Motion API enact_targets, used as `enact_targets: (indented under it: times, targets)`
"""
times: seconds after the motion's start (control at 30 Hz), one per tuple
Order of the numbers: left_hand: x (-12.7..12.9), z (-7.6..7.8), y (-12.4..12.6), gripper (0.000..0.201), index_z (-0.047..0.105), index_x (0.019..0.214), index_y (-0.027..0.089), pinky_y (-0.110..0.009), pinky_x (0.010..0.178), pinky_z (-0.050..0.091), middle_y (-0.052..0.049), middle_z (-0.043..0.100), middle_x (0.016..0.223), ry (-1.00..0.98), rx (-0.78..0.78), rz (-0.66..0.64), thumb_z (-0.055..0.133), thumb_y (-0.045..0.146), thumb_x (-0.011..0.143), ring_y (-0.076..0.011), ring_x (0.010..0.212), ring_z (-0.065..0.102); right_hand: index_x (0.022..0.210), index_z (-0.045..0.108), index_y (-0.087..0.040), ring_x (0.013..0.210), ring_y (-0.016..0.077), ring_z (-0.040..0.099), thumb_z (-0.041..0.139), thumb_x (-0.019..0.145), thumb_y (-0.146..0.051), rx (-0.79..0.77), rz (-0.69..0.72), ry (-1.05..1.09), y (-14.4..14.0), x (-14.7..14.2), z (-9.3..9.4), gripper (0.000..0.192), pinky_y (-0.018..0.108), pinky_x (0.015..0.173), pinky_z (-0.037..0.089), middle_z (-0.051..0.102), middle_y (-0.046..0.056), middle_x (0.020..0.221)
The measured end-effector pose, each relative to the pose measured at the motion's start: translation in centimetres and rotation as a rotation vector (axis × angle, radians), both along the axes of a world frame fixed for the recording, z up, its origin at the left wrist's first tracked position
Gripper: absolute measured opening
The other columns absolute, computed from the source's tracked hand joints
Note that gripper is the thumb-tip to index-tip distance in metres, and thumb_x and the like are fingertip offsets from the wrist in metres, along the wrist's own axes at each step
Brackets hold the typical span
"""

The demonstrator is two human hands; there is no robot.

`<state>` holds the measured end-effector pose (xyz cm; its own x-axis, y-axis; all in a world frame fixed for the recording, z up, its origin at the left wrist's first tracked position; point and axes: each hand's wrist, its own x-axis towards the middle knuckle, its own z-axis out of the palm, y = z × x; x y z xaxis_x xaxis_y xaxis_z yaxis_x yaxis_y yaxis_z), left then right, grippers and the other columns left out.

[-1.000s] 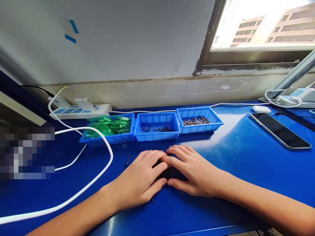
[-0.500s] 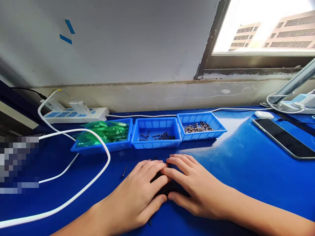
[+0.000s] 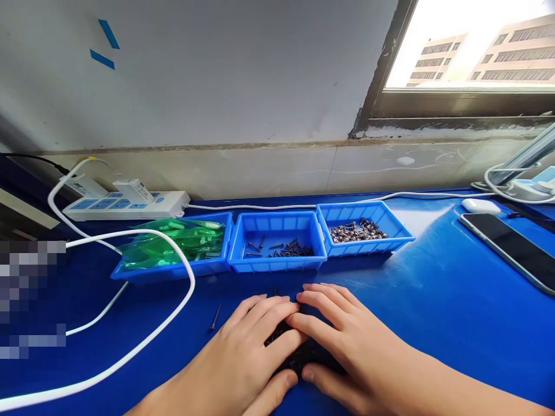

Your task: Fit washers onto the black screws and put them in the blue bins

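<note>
Both hands flat, left hand [image 3: 236,358] & right hand [image 3: 347,346] fingers cupped round black screws [image 3: 295,352].

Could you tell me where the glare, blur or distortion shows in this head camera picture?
Head view: the window is blown out white; its light puts a pale sheen on the blue table right of the trays; a pixelated patch hides the left edge; wide-angle bending curves the wall ledge; both hands, left hand included, are sharp.

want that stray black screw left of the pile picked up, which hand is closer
Left, probably. The left hand lies nearer the stray screw; the right hand would have to cross over it.
</note>
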<state>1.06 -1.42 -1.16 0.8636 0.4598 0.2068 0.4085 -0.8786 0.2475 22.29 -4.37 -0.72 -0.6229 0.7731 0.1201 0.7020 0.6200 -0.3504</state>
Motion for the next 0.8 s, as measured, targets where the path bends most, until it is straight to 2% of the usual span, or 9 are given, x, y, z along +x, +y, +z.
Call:
enact_targets:
  times: [0.23, 0.57, 0.8]
  targets:
    - [-0.2, -1.1, 0.3, 0.033, 0.054, 0.118, 0.023, -0.038, 0.1, 0.043, -0.007, 0.057, 0.122, -0.038, 0.075, 0.017, 0.049, 0.03, 0.087, -0.0228, 0.112, 0.052, 0.118, 0.056, -0.02, 0.119, 0.0258, 0.047, 0.056, 0.081, -0.035, 0.021, -0.019, -0.033, 0.2, -0.3, 0.0, 0.04, 0.041, 0.101, 0.039, 0.056, 0.012, 0.125]
    - [0.2, 0.3, 0.2, 0.037, 0.052, 0.118, 0.025, -0.036, 0.097, 0.044, -0.006, 0.056, 0.122, -0.023, -0.03, 0.005, 0.053, 0.02, 0.081, -0.0221, 0.112, 0.05, 0.116, 0.053, -0.021, 0.118, 0.0239, 0.045, 0.05, 0.085, -0.036, -0.029, 0.032, 0.014, 0.4, 0.1, 0.1, 0.035, 0.042, 0.101, 0.037, 0.056, 0.011, 0.121]
    - [0.7, 0.1, 0.0, 0.028, 0.054, 0.111, 0.02, -0.036, 0.096, 0.044, -0.007, 0.055, 0.118, -0.046, -0.033, 0.002, 0.049, 0.019, 0.083, -0.0211, 0.11, 0.049, 0.111, 0.054, -0.018, 0.114, 0.023, 0.044, 0.051, 0.084, -0.034, 0.034, 0.064, 0.02, 0.2, 0.2, -0.1, 0.031, 0.042, 0.098, 0.037, 0.054, 0.012, 0.117]
